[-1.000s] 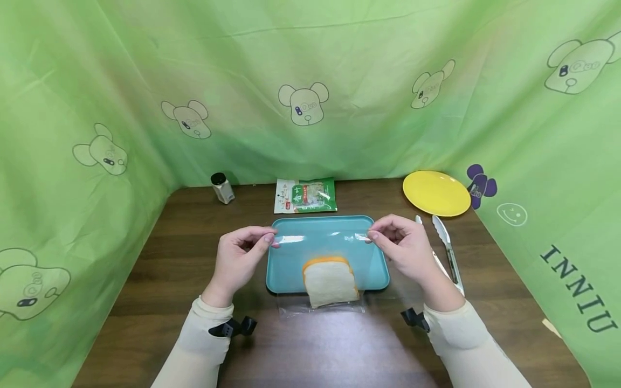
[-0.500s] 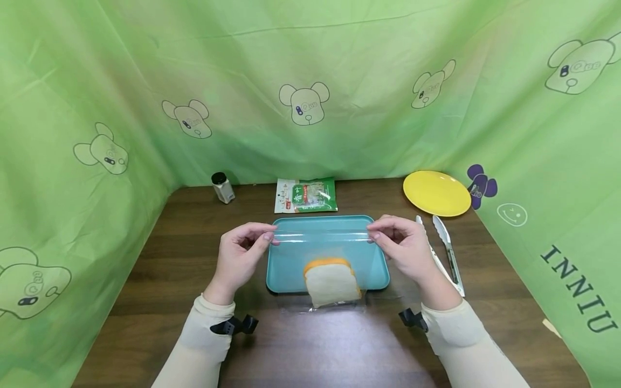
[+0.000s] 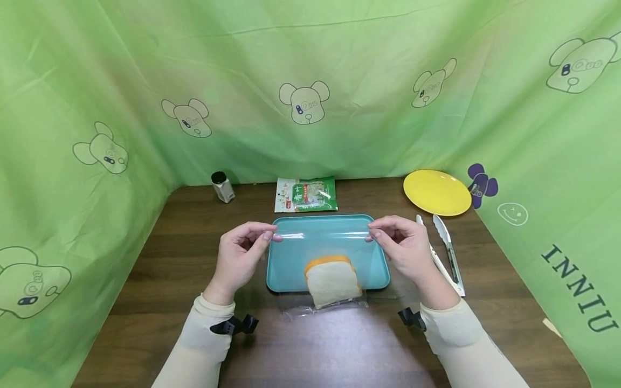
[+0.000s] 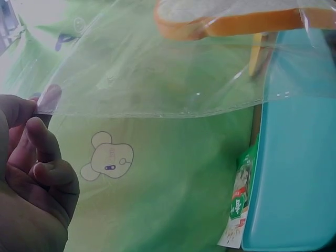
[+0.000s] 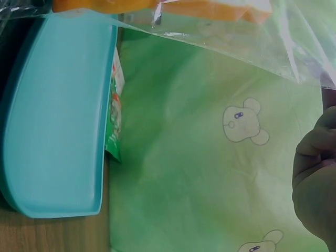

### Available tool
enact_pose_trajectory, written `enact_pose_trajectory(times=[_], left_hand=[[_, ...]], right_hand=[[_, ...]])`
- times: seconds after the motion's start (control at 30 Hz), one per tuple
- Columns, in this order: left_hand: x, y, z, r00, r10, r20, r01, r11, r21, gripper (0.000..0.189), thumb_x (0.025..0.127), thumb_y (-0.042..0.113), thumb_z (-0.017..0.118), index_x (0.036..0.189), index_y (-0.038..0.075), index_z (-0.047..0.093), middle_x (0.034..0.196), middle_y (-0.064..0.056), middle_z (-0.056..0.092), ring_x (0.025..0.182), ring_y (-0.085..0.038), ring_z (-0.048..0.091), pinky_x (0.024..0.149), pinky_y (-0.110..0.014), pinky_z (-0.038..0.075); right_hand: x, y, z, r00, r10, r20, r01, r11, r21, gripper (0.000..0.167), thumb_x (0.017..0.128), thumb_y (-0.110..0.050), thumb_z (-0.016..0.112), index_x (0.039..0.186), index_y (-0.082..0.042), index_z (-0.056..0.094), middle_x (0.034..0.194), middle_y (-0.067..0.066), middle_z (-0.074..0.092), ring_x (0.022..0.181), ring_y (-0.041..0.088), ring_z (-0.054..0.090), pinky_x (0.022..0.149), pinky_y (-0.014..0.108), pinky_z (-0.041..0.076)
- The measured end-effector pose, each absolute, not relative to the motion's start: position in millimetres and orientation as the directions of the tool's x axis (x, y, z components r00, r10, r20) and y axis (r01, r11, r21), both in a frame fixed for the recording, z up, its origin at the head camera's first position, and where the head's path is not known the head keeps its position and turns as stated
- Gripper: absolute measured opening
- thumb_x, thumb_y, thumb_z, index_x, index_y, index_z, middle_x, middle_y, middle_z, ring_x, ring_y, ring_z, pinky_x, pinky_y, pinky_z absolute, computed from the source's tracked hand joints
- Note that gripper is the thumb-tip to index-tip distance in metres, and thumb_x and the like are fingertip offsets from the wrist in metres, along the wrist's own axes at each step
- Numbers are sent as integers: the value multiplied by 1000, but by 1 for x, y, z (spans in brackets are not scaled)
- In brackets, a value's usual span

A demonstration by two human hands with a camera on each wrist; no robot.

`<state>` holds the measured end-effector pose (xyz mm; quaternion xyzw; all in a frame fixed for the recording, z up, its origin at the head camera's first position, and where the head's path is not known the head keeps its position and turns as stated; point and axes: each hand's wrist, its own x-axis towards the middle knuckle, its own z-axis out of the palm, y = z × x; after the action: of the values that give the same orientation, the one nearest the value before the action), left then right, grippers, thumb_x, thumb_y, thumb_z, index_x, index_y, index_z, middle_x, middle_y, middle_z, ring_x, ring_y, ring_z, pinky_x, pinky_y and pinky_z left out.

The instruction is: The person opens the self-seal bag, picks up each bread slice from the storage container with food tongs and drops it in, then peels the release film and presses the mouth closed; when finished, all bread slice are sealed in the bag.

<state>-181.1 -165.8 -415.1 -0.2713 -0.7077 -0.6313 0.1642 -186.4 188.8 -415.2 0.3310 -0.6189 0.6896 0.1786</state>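
A clear plastic bag [image 4: 173,100] is stretched between my two hands, with a white bread slice [image 3: 332,283] with an orange-brown crust low inside it. At the bag's upper left corner, my left hand [image 3: 242,258] pinches the film between thumb and fingers. My right hand [image 3: 405,250] pinches the opposite corner the same way. The blue tray [image 3: 322,219] lies beyond and below, seen through the film in the head view. In both wrist views the bag hangs apart from the tray, and the bread's crust shows at the top of the picture.
Behind the tray lies a green and white food packet [image 3: 306,195]. A shaker jar [image 3: 223,188] with a black lid stands at the back left. On the right are a yellow plate [image 3: 436,193] and metal tongs [image 3: 452,258]. A green printed curtain [image 3: 310,145] encloses the table.
Both hands keep their pinch at nearly the same place. The bread slice has swayed slightly to the right and tilted a little, and the glints along the film have shifted.
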Motion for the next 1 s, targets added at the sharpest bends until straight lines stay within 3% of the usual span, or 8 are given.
enact_pose_trajectory(times=[0.1, 0.33, 0.5, 1.0], left_hand=[[-182, -167, -416, -793, 180, 582, 596, 34, 802, 15, 99, -8, 65, 111, -5, 74, 89, -12, 78, 53, -28, 53, 47, -26, 44], [-181, -169, -417, -776, 216, 593, 591, -81, 803, 17, 98, -12, 63, 110, -7, 74, 88, -12, 78, 50, -24, 49, 45, -27, 41], [-180, -172, -418, -769, 237, 593, 586, -110, 803, 24, 96, -15, 59, 108, -4, 77, 84, -4, 74, 52, -22, 49, 44, -31, 40], [-179, -175, -417, -719, 311, 622, 614, -136, 778, 38, 91, -22, 51, 99, 1, 80, 97, -10, 74, 54, -17, 50, 42, -33, 41]], right_hand=[[-187, 189, -415, -708, -166, 687, -661, -187, -726, 27, 88, 30, 57, 104, 13, 72, 83, 12, 73, 65, 17, 68, 38, 27, 38], [-187, 191, -416, -683, -207, 700, -658, -242, -713, 32, 90, 29, 54, 106, 9, 74, 84, 10, 72, 43, 13, 45, 36, 25, 35], [-188, 191, -416, -654, -240, 717, -647, -314, -695, 36, 91, 29, 50, 107, 8, 73, 85, 11, 71, 41, 20, 39, 34, 27, 33], [-188, 192, -418, -670, -247, 700, -617, -339, -710, 34, 88, 28, 47, 102, 9, 72, 90, 10, 69, 45, 16, 41, 34, 29, 32]])
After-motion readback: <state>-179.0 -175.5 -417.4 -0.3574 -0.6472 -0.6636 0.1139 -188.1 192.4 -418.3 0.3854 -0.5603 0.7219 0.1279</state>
